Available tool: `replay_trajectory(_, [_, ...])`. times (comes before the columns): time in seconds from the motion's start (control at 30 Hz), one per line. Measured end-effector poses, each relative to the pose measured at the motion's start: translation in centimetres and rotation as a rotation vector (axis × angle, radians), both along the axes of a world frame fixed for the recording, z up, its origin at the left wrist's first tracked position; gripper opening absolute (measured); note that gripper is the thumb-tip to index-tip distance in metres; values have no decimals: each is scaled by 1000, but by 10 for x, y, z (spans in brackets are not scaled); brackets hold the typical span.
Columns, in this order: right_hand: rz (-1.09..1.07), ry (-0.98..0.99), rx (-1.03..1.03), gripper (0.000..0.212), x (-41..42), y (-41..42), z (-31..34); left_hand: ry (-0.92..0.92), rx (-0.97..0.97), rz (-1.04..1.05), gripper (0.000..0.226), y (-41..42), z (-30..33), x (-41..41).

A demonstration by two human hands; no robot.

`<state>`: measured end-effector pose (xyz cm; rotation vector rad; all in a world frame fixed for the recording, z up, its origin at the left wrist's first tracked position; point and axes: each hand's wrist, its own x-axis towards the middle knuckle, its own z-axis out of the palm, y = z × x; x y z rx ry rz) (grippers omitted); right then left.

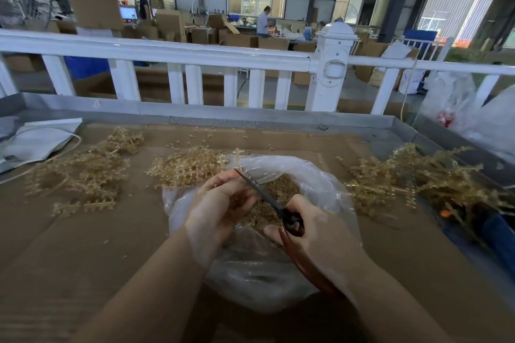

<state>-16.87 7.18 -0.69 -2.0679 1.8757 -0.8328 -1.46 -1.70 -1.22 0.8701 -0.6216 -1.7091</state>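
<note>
A clear plastic bag [326, 172] lies open in the middle of the cardboard-covered worktop [83, 259]. It holds a heap of small amber plastic pieces [281, 189], seen through its mouth between the two hands.

The left hand [220, 203] hovers over the bag's mouth. Its grip is curled round a thin pale sprue strip [238, 157] that sticks up past the fingertips. The right hand [315, 228] has its grip clamped on the scissors [264, 195], whose dark blades point up and left and whose tip meets the strip just above the left fingers.

Loose tangles of amber sprues lie on the worktop: a left pile [83, 172], a middle pile [186, 167] touching the bag's far rim, and a right pile [418, 175].

The right hand covers most of the reddish-brown handles, and the lower end of the strip is hidden inside the left fingers. I cannot tell whether the blades are apart. The right pile blurs towards the frame edge, where a small orange thing [446, 213] is too unclear to name.
</note>
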Motion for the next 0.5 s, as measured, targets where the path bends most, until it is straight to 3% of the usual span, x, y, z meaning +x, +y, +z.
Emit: replay_trajectory(0.5, [-18,2,-14,32,5,1,0,-9,33,-63,20,-1,0,2])
